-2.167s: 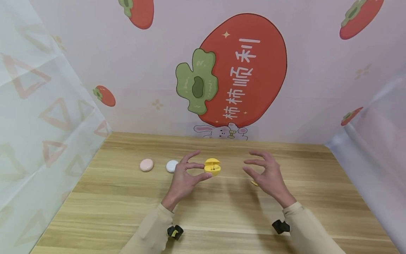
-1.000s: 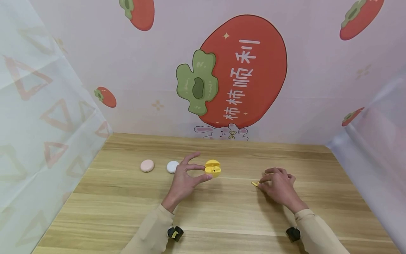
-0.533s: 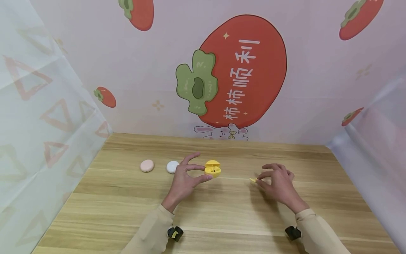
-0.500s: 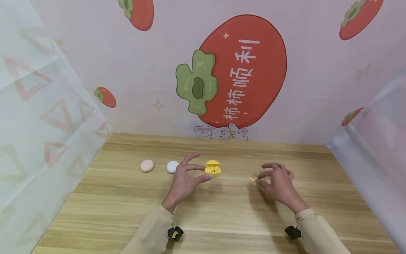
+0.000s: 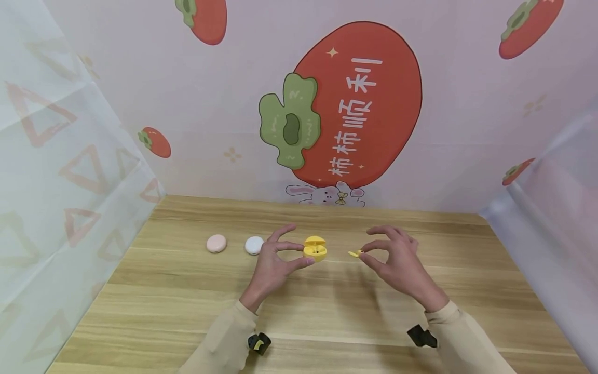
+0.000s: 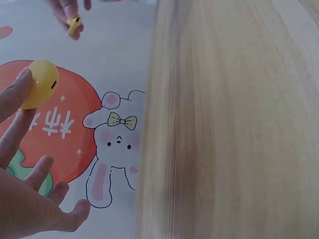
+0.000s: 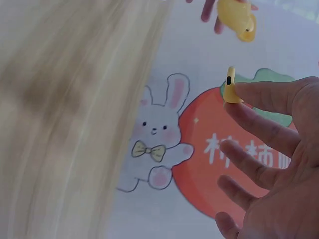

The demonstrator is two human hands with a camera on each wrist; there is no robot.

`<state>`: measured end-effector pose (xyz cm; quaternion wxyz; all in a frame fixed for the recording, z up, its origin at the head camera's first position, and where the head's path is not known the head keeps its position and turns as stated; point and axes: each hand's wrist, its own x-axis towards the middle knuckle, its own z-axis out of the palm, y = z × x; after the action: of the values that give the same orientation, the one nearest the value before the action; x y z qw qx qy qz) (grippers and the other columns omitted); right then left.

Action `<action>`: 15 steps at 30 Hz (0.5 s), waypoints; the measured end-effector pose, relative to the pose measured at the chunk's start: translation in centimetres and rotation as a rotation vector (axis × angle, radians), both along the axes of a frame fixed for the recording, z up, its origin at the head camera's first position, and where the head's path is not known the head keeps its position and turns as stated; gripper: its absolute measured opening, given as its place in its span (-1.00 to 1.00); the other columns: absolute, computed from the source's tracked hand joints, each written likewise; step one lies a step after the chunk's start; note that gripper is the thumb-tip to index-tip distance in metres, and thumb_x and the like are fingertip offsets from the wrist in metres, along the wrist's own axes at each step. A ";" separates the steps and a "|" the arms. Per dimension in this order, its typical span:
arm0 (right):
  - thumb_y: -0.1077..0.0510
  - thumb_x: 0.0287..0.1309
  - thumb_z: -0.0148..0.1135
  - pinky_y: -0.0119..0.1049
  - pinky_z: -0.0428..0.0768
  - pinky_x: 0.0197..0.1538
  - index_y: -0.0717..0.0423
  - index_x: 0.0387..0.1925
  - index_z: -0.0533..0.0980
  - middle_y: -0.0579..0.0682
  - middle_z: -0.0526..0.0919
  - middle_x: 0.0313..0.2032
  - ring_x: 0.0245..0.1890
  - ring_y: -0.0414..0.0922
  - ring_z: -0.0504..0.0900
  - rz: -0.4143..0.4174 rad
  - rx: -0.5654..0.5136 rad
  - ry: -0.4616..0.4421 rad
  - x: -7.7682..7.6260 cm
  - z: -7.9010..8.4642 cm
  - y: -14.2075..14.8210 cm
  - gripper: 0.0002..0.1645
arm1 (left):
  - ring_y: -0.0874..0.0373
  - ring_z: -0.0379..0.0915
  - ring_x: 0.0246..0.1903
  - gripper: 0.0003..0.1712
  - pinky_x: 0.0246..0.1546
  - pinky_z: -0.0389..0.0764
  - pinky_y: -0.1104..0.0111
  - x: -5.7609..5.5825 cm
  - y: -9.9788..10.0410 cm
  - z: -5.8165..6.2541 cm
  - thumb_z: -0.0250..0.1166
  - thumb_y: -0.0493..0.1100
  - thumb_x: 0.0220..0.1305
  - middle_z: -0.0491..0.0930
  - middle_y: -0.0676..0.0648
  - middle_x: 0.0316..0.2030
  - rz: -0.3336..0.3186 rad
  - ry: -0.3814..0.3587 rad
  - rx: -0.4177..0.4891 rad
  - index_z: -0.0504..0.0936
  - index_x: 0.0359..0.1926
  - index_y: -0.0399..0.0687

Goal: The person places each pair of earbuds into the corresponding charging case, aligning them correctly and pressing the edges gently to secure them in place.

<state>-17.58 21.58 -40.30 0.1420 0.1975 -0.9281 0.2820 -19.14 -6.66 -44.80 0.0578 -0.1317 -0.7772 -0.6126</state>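
My left hand (image 5: 275,262) pinches a yellow earbud case (image 5: 315,253) between thumb and fingers, lid raised, above the table. Something small and dark shows inside the case; its detail is too small to make out. In the left wrist view the case's rounded outside (image 6: 44,84) shows a dark slot. Between thumb and index finger, my right hand (image 5: 397,259) pinches a yellow earbud (image 5: 356,253), held apart from the case on its right side. The right wrist view shows this earbud (image 7: 230,87) with its stem up and a black patch on it.
On the wooden table (image 5: 299,322) lie a pink round case (image 5: 216,243) and a white round case (image 5: 254,245), left of my left hand. A printed sheet (image 5: 224,104) stands behind the table's back edge, with more sheets at both sides.
My right hand first went down to the yellow earbud on the table and pinched it. It has since lifted the earbud and moved left toward the case. My left hand has barely moved.
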 end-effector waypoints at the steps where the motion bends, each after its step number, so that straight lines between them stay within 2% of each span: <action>1: 0.22 0.04 0.55 0.31 0.10 0.08 0.04 -0.37 0.77 0.16 0.60 0.07 0.20 0.27 0.33 0.006 -0.004 0.004 0.0 0.2 -0.3 -0.93 | -0.09 0.17 0.41 -0.73 0.36 0.14 -0.19 0.0 0.0 0.0 0.66 -0.13 -0.04 0.43 -0.01 0.33 -0.001 0.000 -0.001 0.83 -0.32 -0.14; 9: 0.25 0.03 0.55 0.26 0.10 0.05 0.01 -0.38 0.77 0.12 0.59 0.07 0.21 0.25 0.33 0.055 -0.041 0.039 0.0 1.4 -2.0 -0.90 | -0.11 0.18 0.41 -0.73 0.35 0.16 -0.19 0.0 0.1 0.1 0.66 -0.12 -0.05 0.45 -0.03 0.31 0.001 0.008 -0.013 0.83 -0.33 -0.15; 15: 0.26 0.03 0.56 0.29 0.10 0.09 0.01 -0.37 0.77 0.11 0.60 0.07 0.21 0.23 0.34 0.072 -0.050 0.031 0.0 1.9 -2.8 -0.88 | -0.09 0.19 0.41 -0.72 0.36 0.16 -0.17 0.0 0.2 0.0 0.67 -0.11 -0.06 0.45 -0.01 0.32 0.009 0.003 -0.017 0.83 -0.34 -0.15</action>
<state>-17.56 18.73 -38.43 0.1513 0.2314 -0.9107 0.3071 -19.12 -6.48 -44.79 0.0609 -0.1296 -0.7827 -0.6057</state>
